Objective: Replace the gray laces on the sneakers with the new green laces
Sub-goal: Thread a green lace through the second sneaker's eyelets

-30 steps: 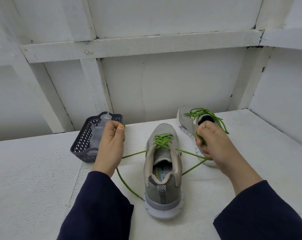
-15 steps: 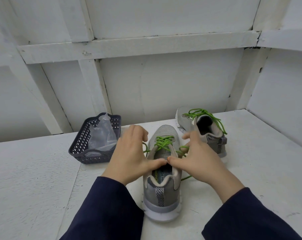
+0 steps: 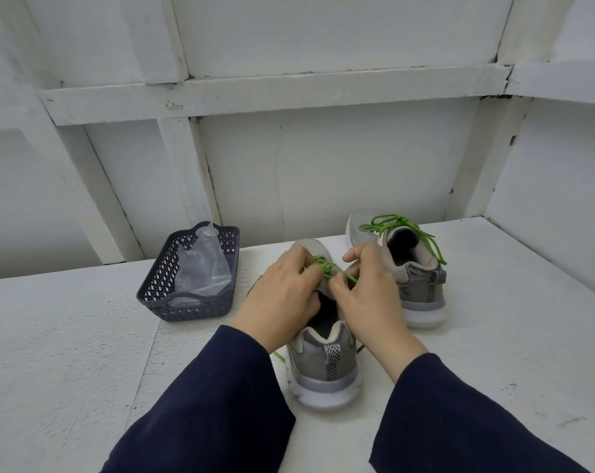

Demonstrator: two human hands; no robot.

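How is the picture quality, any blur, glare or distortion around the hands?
Head view: soft even light, no glare, faint shadows; wide-angle lens skews the wall beams; left hand, right hand and green lace slightly soft; near sneaker heel sharper.

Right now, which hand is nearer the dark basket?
Left. The left hand pinches the green lace over the near sneaker, just right of the basket; the right hand pinches it too, farther right, on the sneaker's other side.

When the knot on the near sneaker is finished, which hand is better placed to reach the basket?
Left, probably. The basket stands left of the near sneaker, beside the left hand; the right hand would have to cross over the sneaker. Both hands now pinch the green lace.
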